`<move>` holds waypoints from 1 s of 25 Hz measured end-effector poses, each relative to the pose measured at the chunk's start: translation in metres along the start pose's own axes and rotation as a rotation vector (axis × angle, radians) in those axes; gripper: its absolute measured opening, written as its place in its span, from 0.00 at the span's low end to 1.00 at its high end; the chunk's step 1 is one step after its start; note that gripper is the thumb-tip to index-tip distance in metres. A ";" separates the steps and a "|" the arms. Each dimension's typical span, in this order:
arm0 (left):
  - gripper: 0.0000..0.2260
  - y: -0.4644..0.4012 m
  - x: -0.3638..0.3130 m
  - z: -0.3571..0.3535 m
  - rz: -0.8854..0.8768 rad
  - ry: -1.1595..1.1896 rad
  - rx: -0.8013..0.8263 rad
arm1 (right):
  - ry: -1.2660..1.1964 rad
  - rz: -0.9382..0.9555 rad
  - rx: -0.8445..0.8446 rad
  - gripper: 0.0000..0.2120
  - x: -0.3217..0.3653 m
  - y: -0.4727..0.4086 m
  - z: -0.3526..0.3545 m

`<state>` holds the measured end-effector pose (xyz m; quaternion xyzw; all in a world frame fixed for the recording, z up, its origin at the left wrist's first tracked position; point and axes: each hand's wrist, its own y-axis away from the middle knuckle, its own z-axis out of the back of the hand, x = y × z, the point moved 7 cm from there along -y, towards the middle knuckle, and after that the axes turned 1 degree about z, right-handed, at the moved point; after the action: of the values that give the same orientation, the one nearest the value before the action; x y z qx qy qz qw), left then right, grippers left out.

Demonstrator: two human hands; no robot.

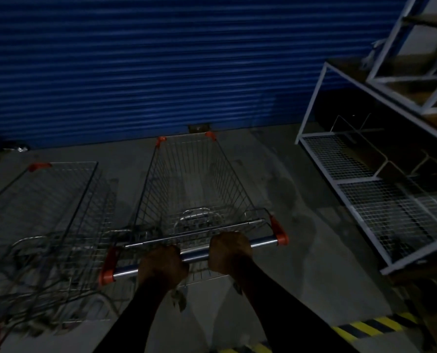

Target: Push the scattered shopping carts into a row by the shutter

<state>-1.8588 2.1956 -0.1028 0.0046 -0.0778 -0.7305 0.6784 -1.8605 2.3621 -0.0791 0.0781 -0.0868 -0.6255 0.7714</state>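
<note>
Head view: both hands, left (162, 266) and right (230, 252), wrap cart (192, 179) handle (195, 256), nose near shutter (161, 59). Stiff wire, probably light and rolls easily; steer from the handle.

blue ribbed shutter (161, 67), silver wire carts (194, 179) with orange corner caps (279, 231), yellow-black hazard stripes (365, 327) near right, white mesh rack (365, 179)
</note>
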 end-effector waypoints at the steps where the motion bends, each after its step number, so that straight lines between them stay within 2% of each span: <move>1: 0.23 -0.003 0.001 0.000 -0.001 0.004 0.011 | 0.005 -0.001 0.006 0.15 0.000 -0.003 0.001; 7: 0.26 -0.003 0.004 0.009 -0.073 0.093 0.035 | 0.058 -0.048 0.038 0.15 0.005 -0.005 0.005; 10: 0.33 0.005 0.010 0.015 -0.095 0.188 0.061 | 0.097 -0.126 0.045 0.20 0.011 0.000 0.004; 12: 0.33 0.014 0.014 0.023 -0.119 0.400 0.076 | 0.019 -0.127 0.072 0.24 0.011 0.002 0.005; 13: 0.29 0.019 0.018 0.029 -0.116 0.614 0.077 | -0.096 -0.114 0.072 0.26 0.013 0.004 0.008; 15: 0.22 0.030 0.032 0.044 -0.017 0.993 0.008 | -0.526 -0.130 0.041 0.29 0.016 0.014 0.019; 17: 0.24 0.049 0.042 0.068 0.047 1.263 -0.041 | -0.925 -0.212 -0.133 0.29 0.018 0.032 0.033; 19: 0.25 0.077 0.047 0.100 0.057 1.528 -0.100 | -1.183 -0.256 -0.315 0.27 0.030 0.060 0.053; 22: 0.20 0.118 0.057 0.148 0.006 1.672 -0.173 | -1.434 -0.217 -0.562 0.26 0.061 0.113 0.094; 25: 0.26 0.164 0.066 0.187 -0.079 1.791 -0.209 | -1.502 -0.082 -0.687 0.25 0.091 0.167 0.130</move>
<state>-1.7225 2.1387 0.1080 0.5128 0.5468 -0.4796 0.4562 -1.7135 2.3057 0.0885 -0.5978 -0.3802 -0.5306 0.4653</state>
